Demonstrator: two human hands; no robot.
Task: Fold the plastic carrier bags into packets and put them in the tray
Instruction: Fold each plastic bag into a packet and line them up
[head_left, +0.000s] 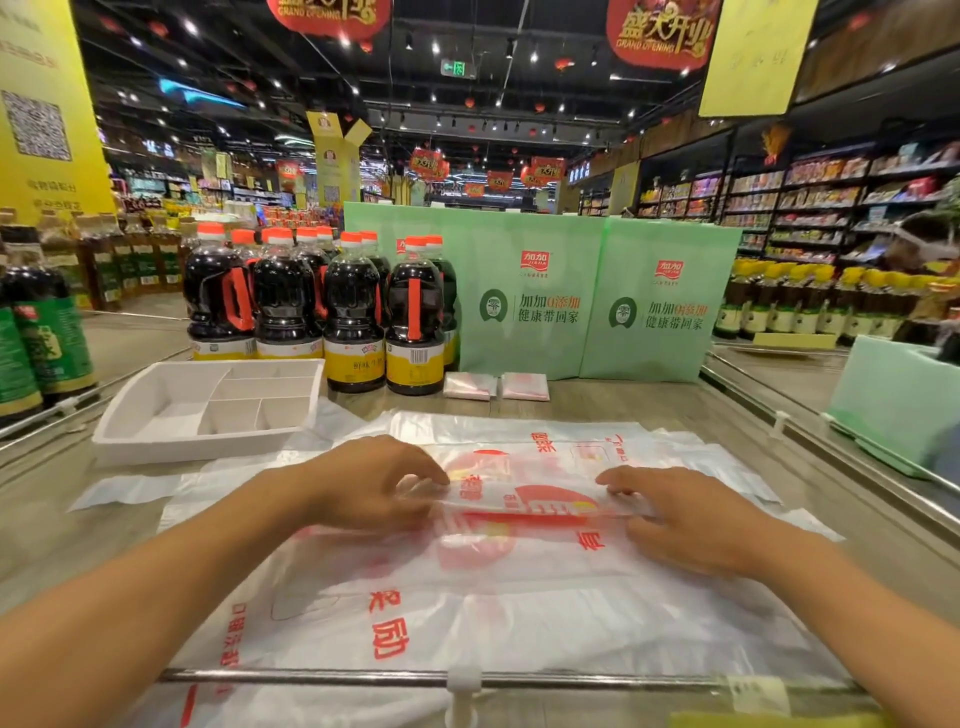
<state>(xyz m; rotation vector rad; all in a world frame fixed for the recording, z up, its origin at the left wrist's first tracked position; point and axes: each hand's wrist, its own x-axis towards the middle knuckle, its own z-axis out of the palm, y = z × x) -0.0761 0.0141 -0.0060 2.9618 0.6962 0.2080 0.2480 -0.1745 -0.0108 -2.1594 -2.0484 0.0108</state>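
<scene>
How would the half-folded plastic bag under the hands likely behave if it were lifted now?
Probably floppy: the folded strip is thin, see-through film lying limp on the other bags. It may spring open, since both the left hand and right hand are pressing it flat. Likely slippery, being glossy film on glossy film.

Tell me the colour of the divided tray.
White, plain; the tray shows in the head view, left of the bags.
</scene>
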